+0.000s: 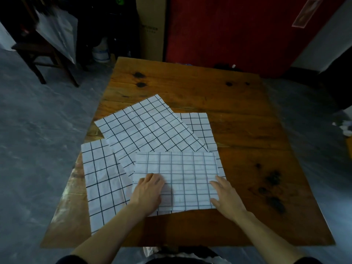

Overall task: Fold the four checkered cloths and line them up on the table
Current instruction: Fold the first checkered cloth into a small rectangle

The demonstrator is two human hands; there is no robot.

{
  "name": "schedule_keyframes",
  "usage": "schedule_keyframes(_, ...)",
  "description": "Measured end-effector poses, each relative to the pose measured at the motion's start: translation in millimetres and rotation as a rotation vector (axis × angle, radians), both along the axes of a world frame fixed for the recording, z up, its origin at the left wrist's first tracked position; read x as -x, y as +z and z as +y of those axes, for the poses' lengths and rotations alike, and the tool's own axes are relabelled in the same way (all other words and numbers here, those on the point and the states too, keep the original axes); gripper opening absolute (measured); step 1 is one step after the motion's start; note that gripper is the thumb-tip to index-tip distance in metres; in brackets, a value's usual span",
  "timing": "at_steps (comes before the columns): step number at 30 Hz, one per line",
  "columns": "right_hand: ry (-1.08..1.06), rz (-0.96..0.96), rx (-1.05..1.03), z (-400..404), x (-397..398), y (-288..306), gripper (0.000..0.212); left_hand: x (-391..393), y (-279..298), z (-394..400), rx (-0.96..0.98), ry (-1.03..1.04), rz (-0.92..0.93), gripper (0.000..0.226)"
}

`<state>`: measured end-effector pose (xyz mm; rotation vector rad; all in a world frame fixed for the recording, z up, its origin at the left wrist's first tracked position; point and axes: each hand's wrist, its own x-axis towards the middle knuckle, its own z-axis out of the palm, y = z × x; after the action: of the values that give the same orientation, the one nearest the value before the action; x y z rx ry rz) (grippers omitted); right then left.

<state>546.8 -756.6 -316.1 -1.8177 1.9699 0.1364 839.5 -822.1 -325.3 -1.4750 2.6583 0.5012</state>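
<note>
White cloths with a black grid overlap on the wooden table (247,115). Nearest me lies a folded cloth (186,172), its doubled grid lines showing through. My left hand (148,191) rests flat on its left part, fingers relaxed. My right hand (224,195) presses its right edge with straight fingers. A large cloth (148,126) lies spread at an angle behind it. Another cloth (101,180) lies flat to the left, reaching the table's left edge. A further cloth (200,126) peeks out at the right, mostly covered.
The table's far half and right side show bare wood with dark knots (274,187). A dark wooden chair (38,52) stands on the grey floor at far left. A cardboard box (150,27) and a red panel (228,31) stand behind the table.
</note>
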Motion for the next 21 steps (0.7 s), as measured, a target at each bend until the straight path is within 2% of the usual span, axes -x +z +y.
schedule_keyframes(7, 0.159, -0.004, -0.069, 17.9, 6.1, 4.3, 0.071, 53.0, 1.2, 25.3, -0.067, -0.050, 0.064, 0.041)
schedule_keyframes(14, 0.249, 0.017, -0.015, 17.3, 14.7, 4.8, 0.065, 105.8, 10.1, 41.1, -0.099, -0.137, -0.045, 0.050)
schedule_keyframes(21, 0.254, -0.077, 0.047, 17.4, 26.2, -2.9, 0.043, 123.4, 6.6, 48.6, -0.046, -0.161, -0.119, 0.041)
